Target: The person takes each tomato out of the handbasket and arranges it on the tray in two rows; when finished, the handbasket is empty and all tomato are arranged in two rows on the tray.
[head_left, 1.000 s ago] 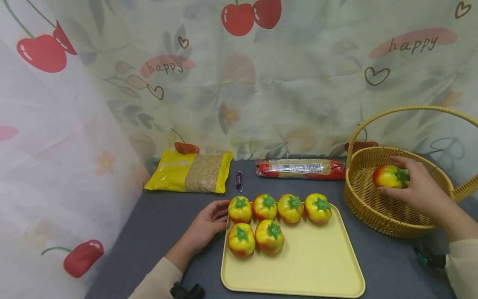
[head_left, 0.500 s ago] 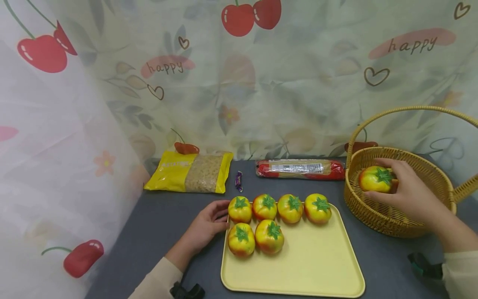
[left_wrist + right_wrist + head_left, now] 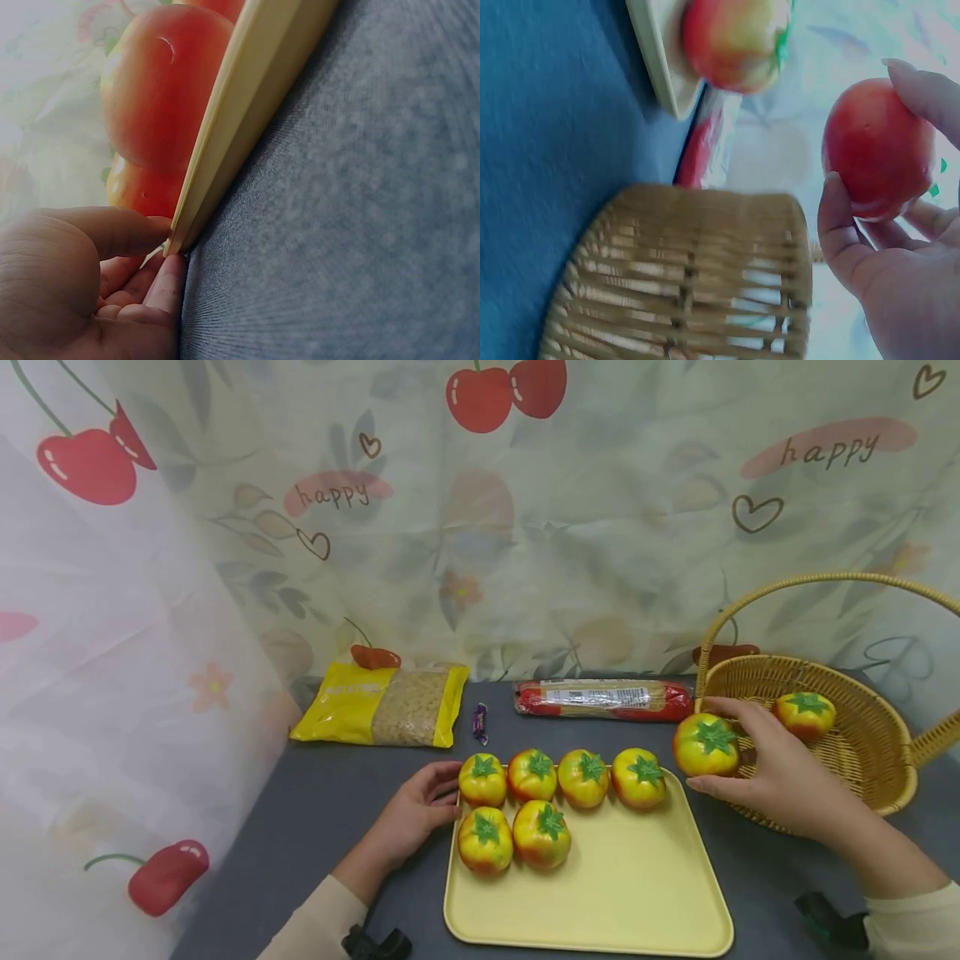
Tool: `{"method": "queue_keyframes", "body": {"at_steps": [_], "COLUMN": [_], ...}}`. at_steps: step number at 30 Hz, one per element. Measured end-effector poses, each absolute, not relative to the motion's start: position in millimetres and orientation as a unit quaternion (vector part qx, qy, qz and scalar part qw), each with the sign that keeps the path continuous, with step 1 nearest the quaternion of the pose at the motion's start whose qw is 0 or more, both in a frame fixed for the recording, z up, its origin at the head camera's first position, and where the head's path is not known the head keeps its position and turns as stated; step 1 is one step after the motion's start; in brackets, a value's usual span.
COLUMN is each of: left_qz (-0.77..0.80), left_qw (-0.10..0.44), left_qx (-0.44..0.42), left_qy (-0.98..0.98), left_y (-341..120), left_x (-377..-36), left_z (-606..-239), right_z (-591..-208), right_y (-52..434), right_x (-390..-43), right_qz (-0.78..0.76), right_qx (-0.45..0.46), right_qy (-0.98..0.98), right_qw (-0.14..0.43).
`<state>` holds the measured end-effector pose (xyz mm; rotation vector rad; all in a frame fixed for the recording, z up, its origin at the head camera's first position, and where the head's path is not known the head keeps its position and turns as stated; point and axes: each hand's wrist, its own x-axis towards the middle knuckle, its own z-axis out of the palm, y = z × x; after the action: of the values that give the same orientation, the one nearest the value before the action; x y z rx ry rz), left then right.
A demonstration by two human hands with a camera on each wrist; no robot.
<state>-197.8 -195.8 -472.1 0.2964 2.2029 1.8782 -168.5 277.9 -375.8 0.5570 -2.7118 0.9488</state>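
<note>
My right hand (image 3: pixel 783 768) holds a yellow-red tomato (image 3: pixel 705 745) with a green star-shaped leaf top, between thumb and fingers. It is over the basket's left rim, close to the tray's back right corner. In the right wrist view the held tomato (image 3: pixel 877 150) shows its red side, above the wicker basket (image 3: pixel 682 285). My left hand (image 3: pixel 416 810) grips the left edge of the pale yellow tray (image 3: pixel 622 893); the left wrist view shows thumb and fingers at its rim (image 3: pixel 225 112). Several like tomatoes (image 3: pixel 543 835) stand on the tray in two rows. Another tomato (image 3: pixel 805 717) lies in the basket.
The basket (image 3: pixel 877 760) has a tall arched handle (image 3: pixel 817 578) and stands right of the tray. Along the back lie a yellow bag of grain (image 3: pixel 382 706), a small purple wrapped sweet (image 3: pixel 480 724) and a red-ended pack of noodles (image 3: pixel 603 699). Patterned cloth (image 3: pixel 600 568) hangs behind.
My right hand has carried the tomato left, from inside the basket to over its left rim. A tomato in the basket, hidden before, now shows. The left hand and tray have stayed still.
</note>
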Motion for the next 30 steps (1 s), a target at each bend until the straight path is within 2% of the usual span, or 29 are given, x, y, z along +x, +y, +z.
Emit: {"method": "queue_keyframes", "body": {"at_steps": [11,20,30], "left_qz": [0.639,0.638,0.637], "left_qw": [0.116,0.117,0.116], "left_qx": [0.098,0.095,0.093], "left_qy": [0.754,0.755,0.756], "left_y": [-196.3,-195.3,-195.6], "left_x": [-198.2,-197.8,-197.7], "left_z": [-472.0,-470.1,-470.3], "right_z": [-389.1,-397.5,-412.2], "right_y": [246.2,222.4,205.7], "right_x": [-154.6,-147.6,-138.8], "right_qz": [0.318,0.348,0.374], "right_qx": [0.261,0.262,0.293], "right_qy": [-0.905,-0.898,-0.879], "right_qw": [0.112,0.057,0.034]}}
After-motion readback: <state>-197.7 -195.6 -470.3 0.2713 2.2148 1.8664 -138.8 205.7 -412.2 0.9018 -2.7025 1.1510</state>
